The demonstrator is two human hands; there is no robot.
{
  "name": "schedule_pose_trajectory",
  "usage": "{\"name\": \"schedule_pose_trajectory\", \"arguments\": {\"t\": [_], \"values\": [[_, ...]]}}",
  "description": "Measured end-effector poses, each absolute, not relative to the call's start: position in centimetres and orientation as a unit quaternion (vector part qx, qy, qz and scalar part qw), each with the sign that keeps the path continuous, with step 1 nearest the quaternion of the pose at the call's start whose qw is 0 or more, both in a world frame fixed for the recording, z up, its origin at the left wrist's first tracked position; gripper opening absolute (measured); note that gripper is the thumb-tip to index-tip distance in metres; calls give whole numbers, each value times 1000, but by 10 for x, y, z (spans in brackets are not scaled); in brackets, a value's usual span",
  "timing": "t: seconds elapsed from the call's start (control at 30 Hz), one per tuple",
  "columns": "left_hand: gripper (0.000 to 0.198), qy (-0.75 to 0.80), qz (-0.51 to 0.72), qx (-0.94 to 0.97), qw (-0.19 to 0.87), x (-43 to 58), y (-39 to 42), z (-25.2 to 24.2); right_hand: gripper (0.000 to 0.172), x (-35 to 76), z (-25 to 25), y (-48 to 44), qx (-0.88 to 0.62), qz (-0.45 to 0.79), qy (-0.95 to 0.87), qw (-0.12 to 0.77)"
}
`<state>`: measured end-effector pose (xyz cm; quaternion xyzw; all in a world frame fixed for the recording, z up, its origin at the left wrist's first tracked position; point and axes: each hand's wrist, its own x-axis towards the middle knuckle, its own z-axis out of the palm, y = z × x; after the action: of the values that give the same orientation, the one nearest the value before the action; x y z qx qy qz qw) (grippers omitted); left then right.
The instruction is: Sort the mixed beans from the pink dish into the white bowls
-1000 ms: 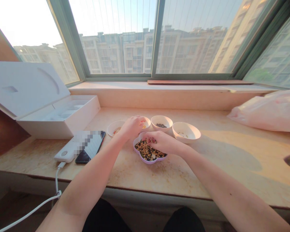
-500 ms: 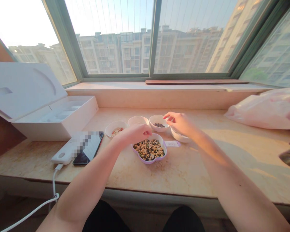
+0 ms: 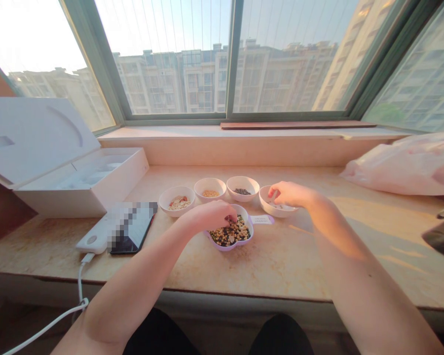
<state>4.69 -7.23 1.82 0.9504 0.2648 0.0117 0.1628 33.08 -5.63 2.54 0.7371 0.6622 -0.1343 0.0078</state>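
My left hand (image 3: 219, 214) is over the lilac-rimmed bowl (image 3: 227, 246), its curled fingertips down at the mixed beans (image 3: 229, 234), which are yellow, dark and green. Whatever lies between those fingers is hidden. My right hand (image 3: 286, 193) is over the rightmost white bowl (image 3: 281, 213), with fingers bent together just inside its rim. Some pale pieces show in that bowl; what the fingertips pinch, if anything, is too small to name. Behind the lilac bowl stand a white bowl of black beans (image 3: 241, 192), one of yellow beans (image 3: 210, 193) and one of pale and reddish pieces (image 3: 179, 202).
A small white label (image 3: 262, 219) lies right of the lilac bowl. To the left are a phone (image 3: 135, 231), a white power bank (image 3: 94, 236) with a cable, and an open white box (image 3: 122, 170). A plastic bag (image 3: 410, 165) and a dark object (image 3: 442, 236) sit at right.
My left hand has gone down to the beans in the lilac bowl. My right hand has moved from beside the black-bean bowl rightward, down into the rightmost white bowl.
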Motion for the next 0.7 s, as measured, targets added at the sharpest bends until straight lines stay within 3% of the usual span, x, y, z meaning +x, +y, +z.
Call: {"name": "schedule_pose_trajectory", "arguments": {"t": [0.37,0.7], "values": [[34,291,43,934,203,48,-76,17,39,327,27,-57,741,-132,658,6],[37,275,-14,944,180,50,-72,21,36,324,29,-60,736,-125,665,3]]}}
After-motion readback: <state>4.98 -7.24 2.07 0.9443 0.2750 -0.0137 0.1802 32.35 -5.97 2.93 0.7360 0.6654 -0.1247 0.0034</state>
